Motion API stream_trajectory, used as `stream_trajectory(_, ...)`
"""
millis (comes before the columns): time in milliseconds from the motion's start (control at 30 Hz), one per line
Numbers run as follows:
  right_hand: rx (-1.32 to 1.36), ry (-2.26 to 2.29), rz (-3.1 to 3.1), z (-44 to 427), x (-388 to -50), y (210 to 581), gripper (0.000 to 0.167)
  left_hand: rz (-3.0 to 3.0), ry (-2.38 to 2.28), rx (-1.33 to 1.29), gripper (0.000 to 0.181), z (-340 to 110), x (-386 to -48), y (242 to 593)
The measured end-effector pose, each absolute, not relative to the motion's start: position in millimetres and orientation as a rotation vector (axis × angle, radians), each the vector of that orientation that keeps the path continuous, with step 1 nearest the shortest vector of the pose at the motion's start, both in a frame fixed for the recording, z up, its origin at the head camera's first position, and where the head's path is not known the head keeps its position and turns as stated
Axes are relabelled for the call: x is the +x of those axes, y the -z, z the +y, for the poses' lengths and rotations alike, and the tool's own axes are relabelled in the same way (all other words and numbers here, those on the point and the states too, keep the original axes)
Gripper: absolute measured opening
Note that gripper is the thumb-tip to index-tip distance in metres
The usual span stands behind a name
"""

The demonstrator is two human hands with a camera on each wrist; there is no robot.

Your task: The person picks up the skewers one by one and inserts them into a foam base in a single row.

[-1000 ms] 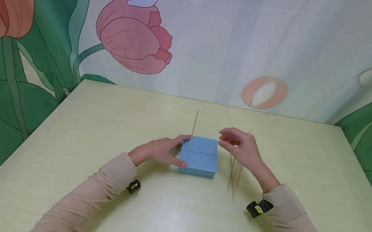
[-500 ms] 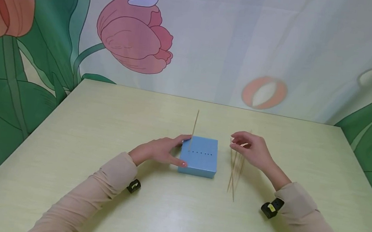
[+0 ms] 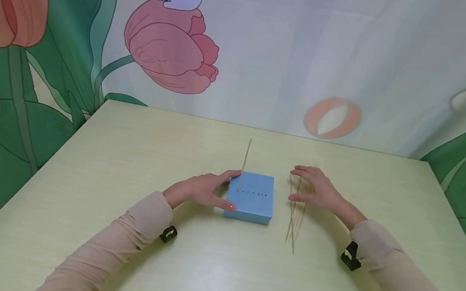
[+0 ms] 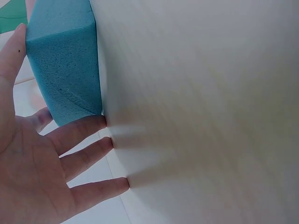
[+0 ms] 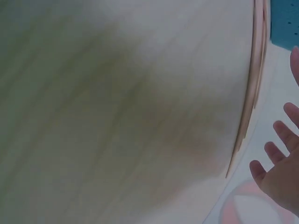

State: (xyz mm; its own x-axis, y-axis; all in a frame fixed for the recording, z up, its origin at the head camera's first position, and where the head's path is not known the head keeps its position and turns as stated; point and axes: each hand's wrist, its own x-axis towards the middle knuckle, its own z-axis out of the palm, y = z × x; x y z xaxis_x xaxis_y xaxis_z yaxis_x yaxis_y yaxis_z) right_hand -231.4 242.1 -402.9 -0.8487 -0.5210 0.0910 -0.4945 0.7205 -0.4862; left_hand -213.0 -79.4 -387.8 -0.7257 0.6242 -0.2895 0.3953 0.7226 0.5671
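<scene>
A blue foam block (image 3: 257,204) lies on the table with a row of small holes across its top. One thin wooden stick (image 3: 246,156) stands upright, slightly tilted, in the hole at the row's left end. My left hand (image 3: 201,189) holds the block's left side between thumb and index finger. In the left wrist view its other fingers (image 4: 100,186) are spread, their tips at the tabletop. To the right of the block, several loose wooden sticks (image 3: 291,226) lie in a crossing bundle. Over their far part is my right hand (image 3: 323,191), thumb and fingers apart, gripping nothing.
The pale wooden table (image 3: 152,147) runs back to a printed curtain (image 3: 266,64) with flowers. Dark wrist cameras hang under both sleeves, one by the left cuff (image 3: 168,234) and one by the right cuff (image 3: 350,256).
My right hand has moved right, away from the block, to above the loose sticks, and its thumb and fingers have spread. The left hand and block stay in place.
</scene>
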Motion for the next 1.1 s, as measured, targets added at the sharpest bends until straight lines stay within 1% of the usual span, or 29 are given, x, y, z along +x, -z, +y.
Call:
stream_trajectory(233, -0.737, 0.591, 2.845, 246.8, -236.0, 407.8, 0.079, 2.459, -0.653, 0.782, 0.090, -79.1, -212.6, 388.1)
stream_trajectory(467, -0.699, 0.473, 2.791, 251.8, -241.1, 412.4, 0.088, 2.456, -0.655, 0.787, 0.090, -78.4, -212.6, 388.6)
stream_trajectory(733, -0.692, 0.438, 2.776, 250.5, -243.6, 413.2, 0.089, 2.471, -0.631, 0.779, 0.090, -78.4, -213.3, 389.3)
stream_trajectory(1100, -0.670, 0.499, 2.772, 244.1, -248.7, 413.2, 0.085, 2.478, -0.645, 0.783, 0.089, -80.3, -213.9, 389.5)
